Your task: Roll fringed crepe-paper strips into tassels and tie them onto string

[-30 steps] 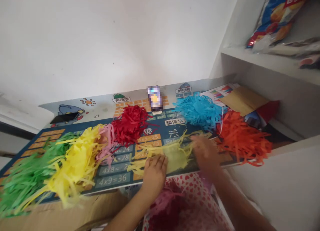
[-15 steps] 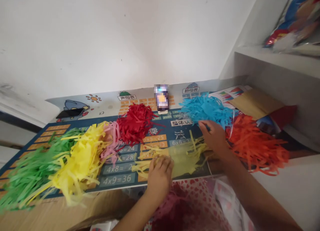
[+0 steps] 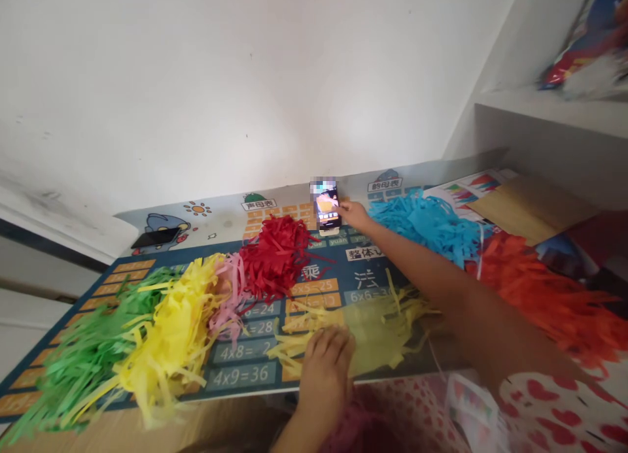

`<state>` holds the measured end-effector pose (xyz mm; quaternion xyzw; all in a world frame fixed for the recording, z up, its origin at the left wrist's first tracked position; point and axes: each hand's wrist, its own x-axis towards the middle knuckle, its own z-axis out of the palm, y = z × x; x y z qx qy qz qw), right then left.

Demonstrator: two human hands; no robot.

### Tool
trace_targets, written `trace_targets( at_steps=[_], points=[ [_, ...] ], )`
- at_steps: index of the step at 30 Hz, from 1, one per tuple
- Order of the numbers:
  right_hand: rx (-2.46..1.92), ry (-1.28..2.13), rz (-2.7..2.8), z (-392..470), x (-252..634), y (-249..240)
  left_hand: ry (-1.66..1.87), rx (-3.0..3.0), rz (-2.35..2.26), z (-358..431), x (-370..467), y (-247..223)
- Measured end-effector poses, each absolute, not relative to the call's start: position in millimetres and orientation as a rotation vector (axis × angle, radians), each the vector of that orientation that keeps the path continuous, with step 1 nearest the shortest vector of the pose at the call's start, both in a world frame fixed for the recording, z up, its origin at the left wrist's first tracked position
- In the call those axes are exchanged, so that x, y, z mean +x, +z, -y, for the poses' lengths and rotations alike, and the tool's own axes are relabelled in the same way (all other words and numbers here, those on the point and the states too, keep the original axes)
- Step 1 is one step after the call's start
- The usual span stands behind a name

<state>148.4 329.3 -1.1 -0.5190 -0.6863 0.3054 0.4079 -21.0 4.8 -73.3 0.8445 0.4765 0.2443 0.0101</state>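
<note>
My left hand rests, fingers curled, on the left part of a pale yellow fringed tissue sheet lying at the table's front. My right hand reaches to the right edge of a lit phone that stands at the back against the wall; a fingertip is at its screen. Whether the right fingers pinch anything is too small to tell. Left of the sheet lie pink and red fringed paper bunches. Blue fringed paper lies behind my right forearm.
Yellow and green fringed bunches cover the table's left. Orange-red fringed paper and a brown envelope are at the right, below a shelf. A dark phone lies back left.
My right hand has moved from the blue paper up and left to the lit phone. My left hand stays on the pale yellow sheet. The view has shifted slightly.
</note>
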Motion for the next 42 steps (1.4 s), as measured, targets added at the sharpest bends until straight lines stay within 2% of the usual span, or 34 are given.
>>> trace_targets(
  at_steps=[3,6,10,12,14,19,23,33,42],
  points=[
    [-1.335,0.739,1.686,-307.9,154.2,12.0,0.697,2.604,-1.494,-3.7,-20.1,-69.2],
    [-1.321,0.754,1.787,-247.1,161.6,21.8,0.67,2.544,-1.495,-3.0,-16.9,-60.2],
    [-0.869,0.888,2.618,-127.9,176.2,23.9,0.707,2.427,-1.515,-7.3,-14.3,-46.4],
    [-0.859,0.75,2.833,-81.8,188.0,16.6,0.732,2.405,-1.473,-10.7,-16.6,-42.2],
    [-1.037,0.635,2.801,-56.8,202.1,3.2,0.752,2.399,-1.414,-13.3,-21.1,-40.5],
    [-1.245,0.693,2.446,-55.1,229.1,-28.1,0.738,2.303,-1.466,-18.7,-29.2,-38.6],
    [-1.413,0.804,2.346,-67.2,225.9,-26.6,0.702,2.186,-1.681,-29.0,-20.4,-33.0],
    [-1.862,0.462,2.401,-94.7,199.4,-22.6,0.178,2.245,-1.99,-61.7,-4.0,-22.2],
    [-1.924,0.411,2.393,-98.6,192.8,-29.8,0.016,2.267,-2.006,-69.4,-3.7,-21.6]
  ],
)
